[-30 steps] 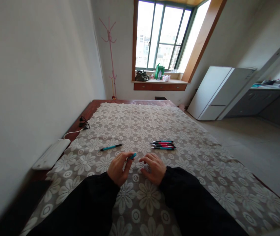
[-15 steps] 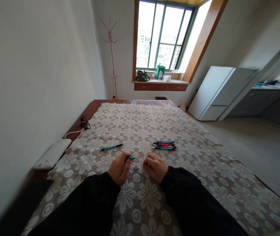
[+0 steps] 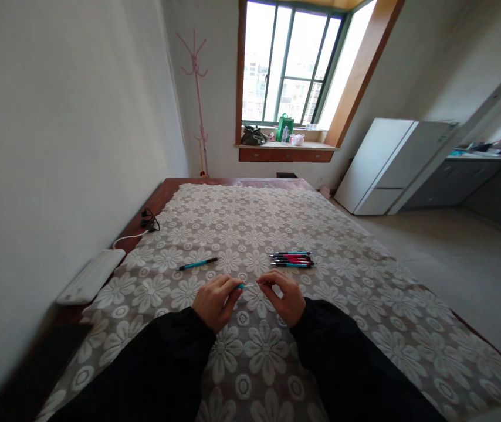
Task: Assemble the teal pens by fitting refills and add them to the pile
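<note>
My left hand [image 3: 217, 300] is closed around a blue pen barrel [image 3: 240, 286], and only its end shows past my fingertips. From that end a thin, pale refill-like piece [image 3: 249, 285] points toward my right hand [image 3: 284, 294]. The thumb and index finger of that hand are pinched together just to the right of it, and whatever lies between them is too small to make out. Beyond my left hand a blue and black pen [image 3: 198, 264] lies slanted on the cloth. Several blue and red pens [image 3: 292, 259] lie side by side beyond my right hand.
A flowered lace tablecloth [image 3: 254, 220] covers most of the wooden table [image 3: 173, 186]. At the left edge are a white power strip [image 3: 94, 275] and a black cable [image 3: 150, 221]. A wall runs along the left; a white fridge [image 3: 378, 167] stands beyond the right side.
My left hand has turned slightly, and a thin pale piece now shows at the barrel's end. My right fingers have lifted and come into a pinch. The pens on the cloth have not moved.
</note>
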Demonstrator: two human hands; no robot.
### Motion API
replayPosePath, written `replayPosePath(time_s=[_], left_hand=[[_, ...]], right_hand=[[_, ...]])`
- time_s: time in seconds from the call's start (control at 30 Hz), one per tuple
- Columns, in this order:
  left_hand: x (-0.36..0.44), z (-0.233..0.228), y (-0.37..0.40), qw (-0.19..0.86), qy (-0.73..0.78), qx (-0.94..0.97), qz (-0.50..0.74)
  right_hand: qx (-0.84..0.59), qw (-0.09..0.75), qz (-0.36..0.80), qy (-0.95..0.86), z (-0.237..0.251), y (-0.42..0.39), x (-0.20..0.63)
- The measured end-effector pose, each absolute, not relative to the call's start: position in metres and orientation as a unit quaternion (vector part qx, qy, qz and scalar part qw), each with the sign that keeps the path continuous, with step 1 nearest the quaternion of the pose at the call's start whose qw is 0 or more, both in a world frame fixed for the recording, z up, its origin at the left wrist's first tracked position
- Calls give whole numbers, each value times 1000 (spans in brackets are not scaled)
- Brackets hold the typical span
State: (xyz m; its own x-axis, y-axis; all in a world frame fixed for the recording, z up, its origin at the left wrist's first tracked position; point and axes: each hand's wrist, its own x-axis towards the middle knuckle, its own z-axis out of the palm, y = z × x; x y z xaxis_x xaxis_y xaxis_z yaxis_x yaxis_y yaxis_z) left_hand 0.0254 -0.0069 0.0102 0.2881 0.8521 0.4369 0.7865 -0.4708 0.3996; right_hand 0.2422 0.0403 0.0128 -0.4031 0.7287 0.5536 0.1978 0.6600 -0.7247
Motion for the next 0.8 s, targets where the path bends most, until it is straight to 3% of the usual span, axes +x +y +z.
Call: replayPosePath(time_s=[0.8], left_hand=[[27, 12, -6, 54, 501, 814, 288]], right_hand=[[-315, 434, 289, -793, 6, 37, 239]])
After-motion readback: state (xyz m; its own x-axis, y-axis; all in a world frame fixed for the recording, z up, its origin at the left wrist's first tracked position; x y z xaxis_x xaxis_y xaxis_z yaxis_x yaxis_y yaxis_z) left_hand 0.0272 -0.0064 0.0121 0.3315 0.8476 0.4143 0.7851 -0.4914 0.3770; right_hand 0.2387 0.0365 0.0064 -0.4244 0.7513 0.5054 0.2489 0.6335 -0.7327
